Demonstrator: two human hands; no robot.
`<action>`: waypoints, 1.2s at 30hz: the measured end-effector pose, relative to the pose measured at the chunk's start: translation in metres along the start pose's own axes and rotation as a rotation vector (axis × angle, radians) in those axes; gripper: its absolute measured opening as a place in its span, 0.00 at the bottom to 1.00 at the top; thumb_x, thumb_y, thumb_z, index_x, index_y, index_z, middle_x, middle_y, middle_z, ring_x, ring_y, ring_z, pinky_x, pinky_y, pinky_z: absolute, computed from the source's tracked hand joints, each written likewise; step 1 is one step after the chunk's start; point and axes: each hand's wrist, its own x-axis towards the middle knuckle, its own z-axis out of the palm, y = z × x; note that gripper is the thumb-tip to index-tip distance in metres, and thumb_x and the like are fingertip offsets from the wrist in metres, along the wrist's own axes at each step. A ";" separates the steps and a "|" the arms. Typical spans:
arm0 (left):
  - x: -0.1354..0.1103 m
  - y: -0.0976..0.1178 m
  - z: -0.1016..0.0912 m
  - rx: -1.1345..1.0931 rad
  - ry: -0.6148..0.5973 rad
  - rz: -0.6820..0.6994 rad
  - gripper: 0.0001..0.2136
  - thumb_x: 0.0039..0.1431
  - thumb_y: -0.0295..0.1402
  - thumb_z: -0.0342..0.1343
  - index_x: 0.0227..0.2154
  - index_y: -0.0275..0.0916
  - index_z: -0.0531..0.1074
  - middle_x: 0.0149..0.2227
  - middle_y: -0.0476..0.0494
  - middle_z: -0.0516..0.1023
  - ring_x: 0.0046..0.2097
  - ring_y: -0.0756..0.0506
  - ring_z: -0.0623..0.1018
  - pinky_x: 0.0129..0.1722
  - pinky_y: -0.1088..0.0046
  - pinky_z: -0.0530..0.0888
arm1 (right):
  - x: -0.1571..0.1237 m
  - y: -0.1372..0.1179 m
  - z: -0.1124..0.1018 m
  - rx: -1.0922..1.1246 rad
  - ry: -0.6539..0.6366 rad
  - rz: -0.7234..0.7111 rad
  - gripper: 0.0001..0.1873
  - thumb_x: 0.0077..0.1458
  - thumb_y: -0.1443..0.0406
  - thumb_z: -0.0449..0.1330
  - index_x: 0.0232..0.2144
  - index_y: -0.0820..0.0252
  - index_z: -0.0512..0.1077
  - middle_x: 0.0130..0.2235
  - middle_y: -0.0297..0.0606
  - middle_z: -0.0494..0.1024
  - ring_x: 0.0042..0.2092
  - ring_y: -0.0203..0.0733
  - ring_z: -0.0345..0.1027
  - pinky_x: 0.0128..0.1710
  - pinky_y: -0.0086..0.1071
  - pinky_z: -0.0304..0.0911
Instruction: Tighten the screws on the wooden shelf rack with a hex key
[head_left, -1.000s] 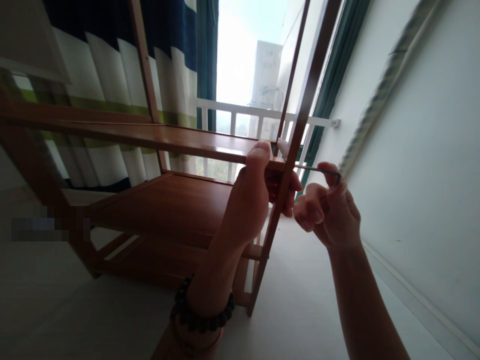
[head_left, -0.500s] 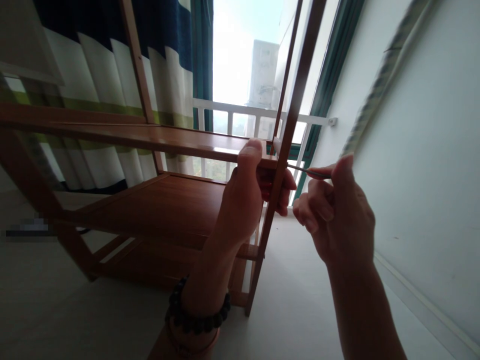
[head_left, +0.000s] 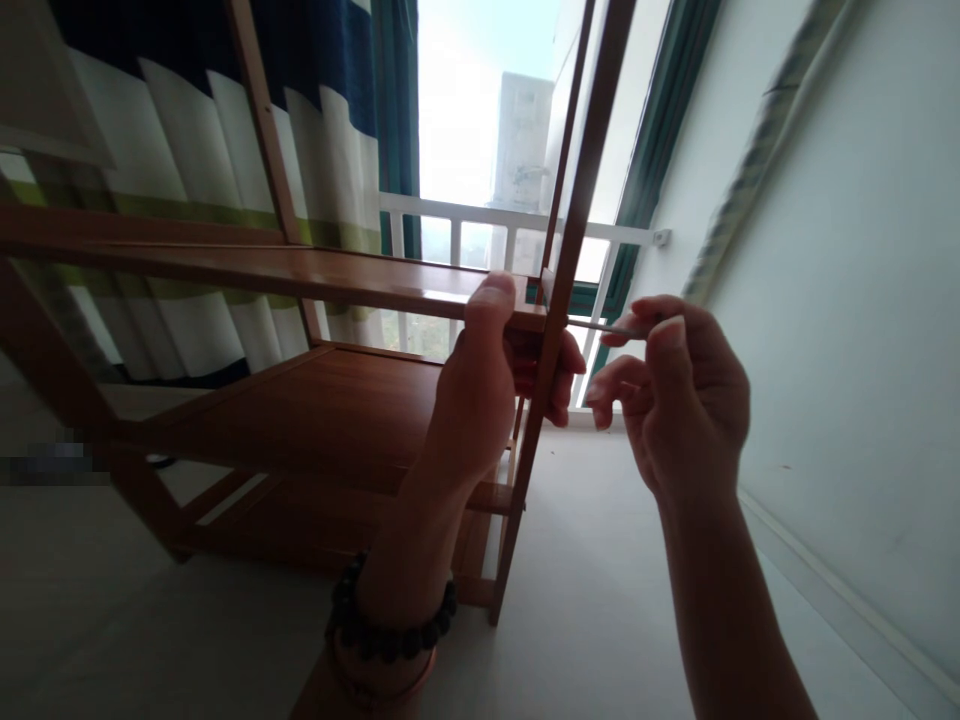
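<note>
A brown wooden shelf rack [head_left: 300, 400] stands on the floor in front of me. My left hand [head_left: 487, 390] is closed around the end of its upper shelf board [head_left: 337, 275], thumb on top, fingers beneath, right at the front upright post [head_left: 570, 250]. A dark bead bracelet circles that wrist. My right hand [head_left: 679, 400] pinches a thin metal hex key [head_left: 600, 325] between thumb and fingers. The key's long arm runs level into the post's outer side at the shelf joint.
Striped blue, white and green curtains [head_left: 225, 150] hang behind the rack. A bright window with a white railing [head_left: 480, 220] is straight ahead. A pale wall [head_left: 862, 300] rises close on the right. Light floor [head_left: 600, 600] lies below my hands.
My right hand has turned the hex key: its bent end, seen above the fingers a second ago, is now hidden inside the grip. My left hand keeps its hold.
</note>
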 end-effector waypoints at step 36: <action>-0.001 0.001 -0.002 0.038 -0.024 -0.054 0.30 0.59 0.53 0.32 0.18 0.37 0.69 0.14 0.46 0.69 0.17 0.49 0.69 0.18 0.73 0.66 | -0.006 -0.011 0.008 0.172 0.045 0.201 0.18 0.55 0.52 0.56 0.28 0.60 0.75 0.14 0.28 0.67 0.14 0.30 0.62 0.12 0.24 0.58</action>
